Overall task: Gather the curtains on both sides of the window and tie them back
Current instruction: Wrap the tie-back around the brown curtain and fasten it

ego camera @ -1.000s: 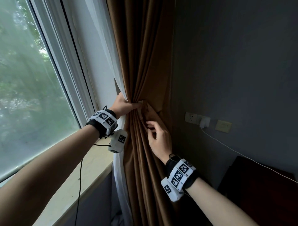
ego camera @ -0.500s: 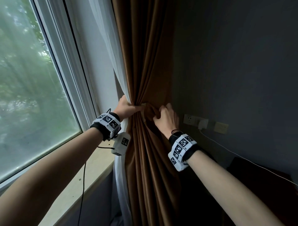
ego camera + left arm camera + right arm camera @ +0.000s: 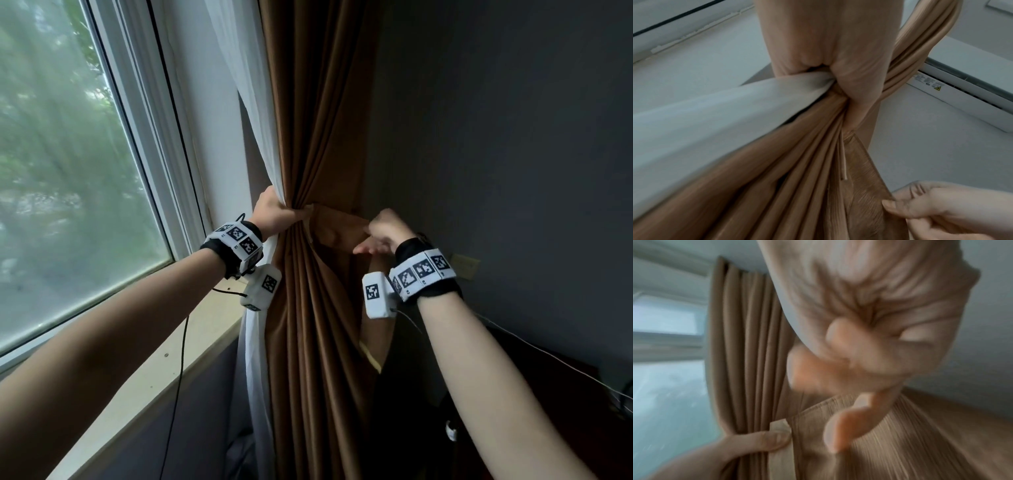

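A brown curtain (image 3: pixel 318 137) and a white sheer (image 3: pixel 246 102) hang bunched together at the window's right side. My left hand (image 3: pixel 281 214) grips the bunch at its waist, thumb (image 3: pixel 756 443) pressed on a pale loop strip (image 3: pixel 780 443). A brown tieback band (image 3: pixel 339 226) runs rightward from that grip to my right hand (image 3: pixel 380 229), which holds its end with curled fingers. In the left wrist view the right hand's fingers (image 3: pixel 920 209) pinch the ribbed band (image 3: pixel 863 170). The right wrist view is blurred.
The window pane (image 3: pixel 68 171) and its pale sill (image 3: pixel 191 342) lie to the left. On the dark wall at right are a switch plate (image 3: pixel 464 265) and a white cable (image 3: pixel 548 356). Dark furniture (image 3: pixel 565 411) stands below it.
My right hand rose from the curtain folds, took the tieback band and drew it out to the right. The left hand kept its grip on the bunch.
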### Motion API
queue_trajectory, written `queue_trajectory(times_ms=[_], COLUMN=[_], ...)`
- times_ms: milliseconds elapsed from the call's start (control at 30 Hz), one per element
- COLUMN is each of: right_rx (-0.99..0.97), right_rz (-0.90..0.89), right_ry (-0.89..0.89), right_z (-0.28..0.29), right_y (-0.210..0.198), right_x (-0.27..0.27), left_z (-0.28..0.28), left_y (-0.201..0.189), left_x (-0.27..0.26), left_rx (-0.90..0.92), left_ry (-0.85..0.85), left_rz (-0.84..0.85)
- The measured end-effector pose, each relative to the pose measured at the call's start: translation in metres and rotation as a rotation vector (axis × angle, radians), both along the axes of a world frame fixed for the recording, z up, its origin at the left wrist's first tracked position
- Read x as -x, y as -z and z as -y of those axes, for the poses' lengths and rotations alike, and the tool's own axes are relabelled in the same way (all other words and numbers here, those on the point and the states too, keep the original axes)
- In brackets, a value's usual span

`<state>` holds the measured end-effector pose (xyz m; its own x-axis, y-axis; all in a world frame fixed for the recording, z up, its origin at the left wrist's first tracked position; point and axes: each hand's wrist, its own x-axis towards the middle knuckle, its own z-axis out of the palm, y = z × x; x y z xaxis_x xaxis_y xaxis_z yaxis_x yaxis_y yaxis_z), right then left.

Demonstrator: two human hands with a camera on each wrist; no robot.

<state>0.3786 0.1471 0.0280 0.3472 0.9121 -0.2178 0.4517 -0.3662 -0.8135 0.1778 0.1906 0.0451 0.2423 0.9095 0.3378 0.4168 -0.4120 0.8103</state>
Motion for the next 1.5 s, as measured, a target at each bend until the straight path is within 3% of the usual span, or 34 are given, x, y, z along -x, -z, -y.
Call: queue_trajectory(times_ms=[67,133,233,333,400,567,867,1033,1133,1333,1500], right_rx=[-0.152,-0.355,-0.520,-0.577,-0.560,-0.571,-0.664,-0.568,-0.582,-0.652,-0.639], right_rz=[-0.307,-0.436,-0.369,-0.118,0.003,0.067,-0.208,-0.430,-0.364,-0.302,-0.142], right_ry=[0.087,0.233,0.359,0.380,0.344,0.255,0.218,-0.114,-0.251,-0.149,-0.251], right_z=[-0.003,-0.006,-0.018,-0.029,-0.039,-0.062,-0.071,-0.061,-0.061,-0.064,-0.073], right_y=[0.009,0.021,0.036,0.033,0.027,0.020,0.045,0.058,0.068,0.072,0.054], right_x=[0.000,0.000,-0.006,-0.012,-0.015,-0.013,-0.001,0.003,0.006,0.012,0.017], left_z=[-0.001,-0.004,-0.007,-0.006,-0.007,-0.005,-0.011,-0.020,-0.025,-0.028,-0.023], left_y=[0.002,0.007,0.010,0.007,0.007,0.004,0.003,0.005,0.005,0.005,0.002], left_x=[0.001,0.001,0.002,0.001,0.000,-0.002,0.001,0.001,0.001,0.003,0.002], left_rx=[0.000,-0.002,-0.010,0.026,0.050,0.101,0.165,0.196,0.185,0.195,0.178], left_ry=[0.008,0.004,0.004,0.032,0.070,0.097,0.022,0.009,0.002,-0.003,0.004], left_rz=[0.013,0.030,0.052,0.086,0.121,0.127,0.136,0.107,0.113,0.109,0.112])
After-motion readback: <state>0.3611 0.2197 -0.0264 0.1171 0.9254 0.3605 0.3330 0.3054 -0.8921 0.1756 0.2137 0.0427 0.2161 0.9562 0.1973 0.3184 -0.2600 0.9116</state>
